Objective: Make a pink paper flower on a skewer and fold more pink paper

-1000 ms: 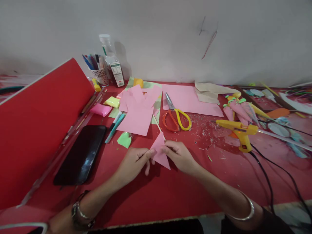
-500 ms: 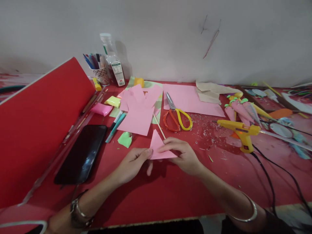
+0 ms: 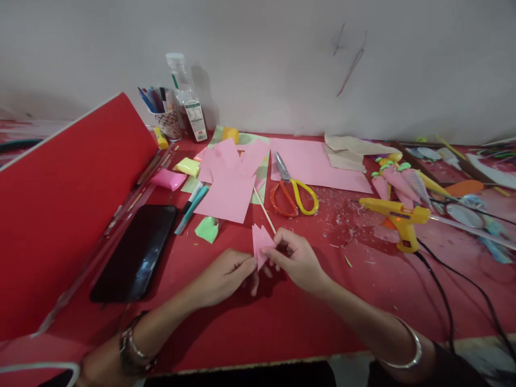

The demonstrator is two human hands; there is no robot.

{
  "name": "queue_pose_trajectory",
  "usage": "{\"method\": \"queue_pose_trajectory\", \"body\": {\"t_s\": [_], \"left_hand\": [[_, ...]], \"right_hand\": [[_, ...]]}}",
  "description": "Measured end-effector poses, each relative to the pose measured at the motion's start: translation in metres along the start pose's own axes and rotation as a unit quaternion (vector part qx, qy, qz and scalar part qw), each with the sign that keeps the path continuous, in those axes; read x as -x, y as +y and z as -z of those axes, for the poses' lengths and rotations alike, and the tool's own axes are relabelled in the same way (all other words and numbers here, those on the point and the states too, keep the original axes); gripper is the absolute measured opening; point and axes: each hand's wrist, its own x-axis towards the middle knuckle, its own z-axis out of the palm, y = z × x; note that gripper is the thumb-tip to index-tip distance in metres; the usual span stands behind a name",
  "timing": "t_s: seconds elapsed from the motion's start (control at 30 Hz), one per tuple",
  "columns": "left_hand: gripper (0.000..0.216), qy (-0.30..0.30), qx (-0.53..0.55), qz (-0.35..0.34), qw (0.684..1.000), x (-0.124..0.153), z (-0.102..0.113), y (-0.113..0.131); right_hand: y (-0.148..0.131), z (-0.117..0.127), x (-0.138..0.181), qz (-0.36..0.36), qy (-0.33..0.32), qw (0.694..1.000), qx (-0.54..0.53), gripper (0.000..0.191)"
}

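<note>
My left hand and my right hand meet just above the red tabletop, both pinching a small pink paper piece. The piece is folded or rolled narrow, its pointed end down between my fingertips and its wider end up. A thin wooden stick lies on the table just behind it. Behind that lies a stack of pink paper sheets.
Orange and yellow scissors rest on a large pink sheet. A yellow glue gun with a black cord stands at right. A black phone and a tilted red board are at left. Pens in a cup and a bottle stand by the wall.
The pink piece was a flat triangle held between both hands. It has since been folded or rolled in, so it is now narrower and more upright. My hands have stayed in nearly the same place.
</note>
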Motion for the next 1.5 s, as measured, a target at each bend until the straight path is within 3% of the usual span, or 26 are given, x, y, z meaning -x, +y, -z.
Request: {"method": "queue_pose_trajectory", "body": {"t_s": [0.23,0.47,0.57,0.67,0.8,0.97,1.13,1.23,1.33,1.5], "left_hand": [[0.041,0.096,-0.079,0.025,0.992,-0.002,-0.008,0.0],[0.045,0.089,-0.034,0.015,0.995,-0.002,-0.013,-0.001],[0.039,0.074,0.015,0.016,0.997,-0.002,-0.013,0.0],[0.038,0.06,0.047,0.017,0.997,-0.002,-0.013,0.001],[0.039,0.037,0.065,0.017,0.997,0.0,-0.011,0.0],[0.052,0.001,0.015,0.009,1.0,0.001,-0.008,-0.001],[0.041,-0.011,0.064,0.034,0.997,-0.001,-0.009,0.001],[0.038,0.026,0.044,0.025,0.998,-0.002,-0.009,0.001],[0.035,0.079,-0.007,-0.005,0.997,-0.003,-0.01,0.0],[0.035,0.081,-0.033,-0.012,0.996,-0.003,-0.009,-0.004]], "right_hand": [[0.0,0.0,-0.001,0.048,0.031,0.996,0.07,0.026],[0.004,-0.002,0.0,0.072,0.047,0.991,0.101,0.027],[0.003,-0.001,-0.001,0.047,0.036,0.997,0.054,0.02],[0.0,0.001,-0.003,0.009,-0.018,1.0,-0.01,0.02],[-0.002,0.003,-0.004,-0.017,-0.105,0.994,-0.015,0.024],[0.002,0.004,-0.003,-0.039,-0.151,0.986,-0.05,0.031],[0.003,0.005,-0.002,-0.028,-0.107,0.994,0.024,0.036],[0.003,0.005,-0.002,-0.007,-0.074,0.994,0.081,0.043],[0.004,0.004,-0.002,0.004,-0.077,0.992,0.104,0.048],[0.003,0.002,-0.001,-0.02,-0.096,0.991,0.093,0.05]]}}
